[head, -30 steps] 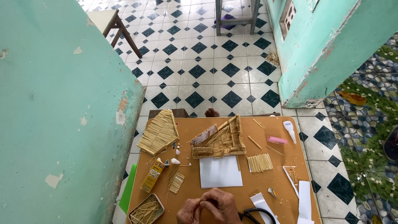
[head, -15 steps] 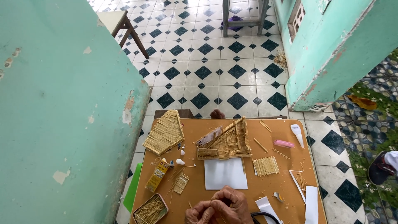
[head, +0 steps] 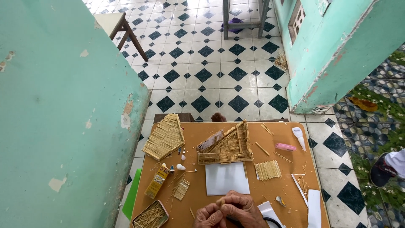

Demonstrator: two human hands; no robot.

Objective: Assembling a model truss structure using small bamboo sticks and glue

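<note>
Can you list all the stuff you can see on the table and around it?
Table: one, brown, centre.
Stick house: one, straw-coloured, table middle.
Stick panel: one, straw-coloured, far left corner.
White sheet: one, before the house.
Cut sticks: one bundle, right of sheet.
Tin of sticks: one, near left corner.
Yellow box: one, left edge.
Pink bar: one, right side.
White tube: one, far right.
Stool: one, wooden, on tiled floor.
Left hand, right hand: together at near edge, pinching a small stick.
</note>
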